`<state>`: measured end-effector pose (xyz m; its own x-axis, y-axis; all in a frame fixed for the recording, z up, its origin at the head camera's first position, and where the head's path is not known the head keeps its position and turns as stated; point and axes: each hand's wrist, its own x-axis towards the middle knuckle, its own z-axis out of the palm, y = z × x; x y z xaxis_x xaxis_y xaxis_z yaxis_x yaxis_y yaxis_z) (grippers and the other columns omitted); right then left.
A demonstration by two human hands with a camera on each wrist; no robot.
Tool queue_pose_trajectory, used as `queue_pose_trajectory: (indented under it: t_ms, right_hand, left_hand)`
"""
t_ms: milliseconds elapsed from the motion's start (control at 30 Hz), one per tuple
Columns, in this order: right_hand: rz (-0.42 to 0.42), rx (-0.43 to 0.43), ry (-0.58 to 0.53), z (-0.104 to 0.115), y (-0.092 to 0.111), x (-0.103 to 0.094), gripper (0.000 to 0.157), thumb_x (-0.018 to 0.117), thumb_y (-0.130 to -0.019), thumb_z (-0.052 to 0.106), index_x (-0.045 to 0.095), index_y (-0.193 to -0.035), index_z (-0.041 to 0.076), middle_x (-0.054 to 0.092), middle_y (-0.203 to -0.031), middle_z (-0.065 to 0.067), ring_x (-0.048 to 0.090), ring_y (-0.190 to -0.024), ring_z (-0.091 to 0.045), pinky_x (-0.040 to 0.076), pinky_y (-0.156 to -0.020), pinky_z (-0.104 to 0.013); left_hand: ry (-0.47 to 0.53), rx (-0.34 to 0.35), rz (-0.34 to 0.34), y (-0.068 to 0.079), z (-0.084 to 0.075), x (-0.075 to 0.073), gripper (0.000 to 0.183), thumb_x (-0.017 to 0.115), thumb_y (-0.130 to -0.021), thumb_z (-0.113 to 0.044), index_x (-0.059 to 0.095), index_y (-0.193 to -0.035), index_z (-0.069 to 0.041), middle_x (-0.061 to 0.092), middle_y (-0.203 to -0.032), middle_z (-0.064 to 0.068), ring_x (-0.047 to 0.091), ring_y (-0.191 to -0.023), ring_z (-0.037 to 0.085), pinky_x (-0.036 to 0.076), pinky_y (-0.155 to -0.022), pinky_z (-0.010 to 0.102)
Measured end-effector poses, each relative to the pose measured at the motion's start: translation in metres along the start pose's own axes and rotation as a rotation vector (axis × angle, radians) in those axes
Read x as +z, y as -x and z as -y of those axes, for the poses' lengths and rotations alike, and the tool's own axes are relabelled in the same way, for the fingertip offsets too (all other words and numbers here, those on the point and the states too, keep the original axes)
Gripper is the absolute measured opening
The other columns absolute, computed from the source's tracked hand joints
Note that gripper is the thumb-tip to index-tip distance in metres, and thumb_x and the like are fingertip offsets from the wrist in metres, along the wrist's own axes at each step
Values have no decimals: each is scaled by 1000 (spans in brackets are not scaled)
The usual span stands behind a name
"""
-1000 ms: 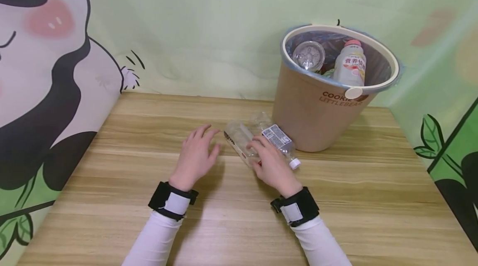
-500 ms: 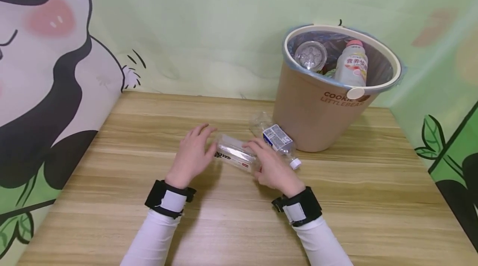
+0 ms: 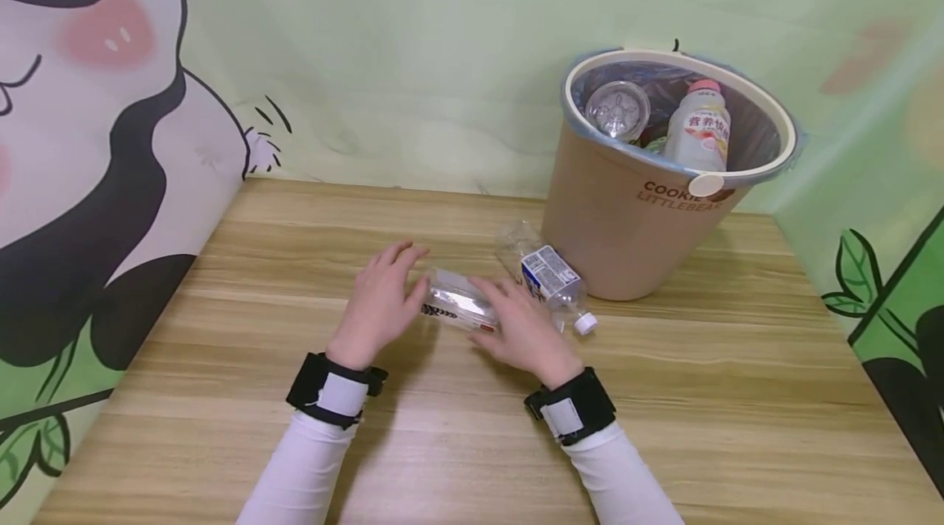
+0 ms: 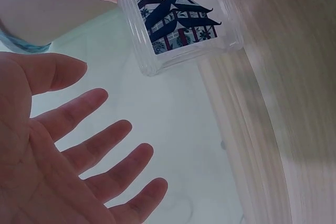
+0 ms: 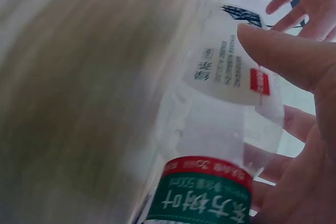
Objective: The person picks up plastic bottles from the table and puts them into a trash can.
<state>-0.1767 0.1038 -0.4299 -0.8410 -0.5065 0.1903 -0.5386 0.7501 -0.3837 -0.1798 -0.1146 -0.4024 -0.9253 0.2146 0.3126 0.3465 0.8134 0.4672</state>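
Observation:
My right hand (image 3: 525, 330) grips a clear, square-bodied plastic bottle (image 3: 459, 301) near its neck end, low over the table. In the right wrist view the thumb lies along the bottle (image 5: 210, 114) and the fingers come round its far side. A green and red band (image 5: 202, 195) with writing circles the neck end. A dark pagoda print (image 4: 181, 19) shows near its base in the left wrist view. Just left of that base is my left hand (image 3: 379, 301), fingers spread, thumb apart from the bottle in the left wrist view (image 4: 79, 145).
Another clear bottle (image 3: 549, 273) with a white cap and blue-white label lies against a beige lined bin (image 3: 612, 222). Inside the bin are a clear plastic container (image 3: 618, 111) and a white bottle with a pink cap (image 3: 701, 128). A green printed backdrop (image 3: 413, 58) borders the wooden table.
The right hand has turned the square bottle from slanting away to lying more crosswise, drawing it off the other bottle and leftward. My left hand has shifted slightly toward me.

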Motion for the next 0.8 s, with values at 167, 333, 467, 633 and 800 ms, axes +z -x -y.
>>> queue_pose_trajectory:
  t_ms: [167, 333, 467, 633, 800]
  right_hand:
    - [12, 28, -27, -3, 0, 5, 82, 77, -75, 37, 37, -145, 19, 56, -126, -11, 56, -104, -23, 51, -84, -43]
    - [13, 32, -36, -5, 1, 5, 80, 75, -77, 37, 37, -145, 18, 54, -130, -13, 56, -108, -25, 50, -86, -46]
    - [-19, 22, -71, -6, 2, 0, 75, 73, -80, 35, 38, -144, 14, 55, -130, -13, 56, -109, -26, 49, -88, -46]
    - [-109, 12, -212, -2, 1, -12, 71, 70, -83, 35, 39, -143, 12, 53, -132, -9, 52, -111, -22, 49, -89, -42]
    - [-134, 27, -436, 4, 1, -24, 72, 70, -84, 35, 36, -145, 16, 50, -134, -5, 52, -111, -20, 52, -85, -39]
  left_hand:
    - [10, -7, 8, 0, -1, 1, 43, 57, -92, -21, 53, -132, -7, 46, -138, 21, 44, -122, 41, 36, -98, 61]
    - [23, -2, 21, 0, -1, 2, 42, 56, -93, -22, 53, -132, -6, 47, -137, 19, 45, -122, 38, 37, -99, 59]
    - [67, -6, 30, -1, -1, 1, 44, 54, -95, -24, 50, -134, -6, 47, -137, 19, 44, -124, 36, 35, -102, 58]
    - [281, -36, 3, -3, -6, -1, 52, 46, -99, -35, 37, -145, -12, 43, -143, 15, 47, -122, 34, 41, -100, 52]
    - [684, -117, 21, -4, -14, -1, 60, 46, -97, -43, 22, -150, -28, 38, -146, 14, 50, -119, 33, 44, -97, 51]
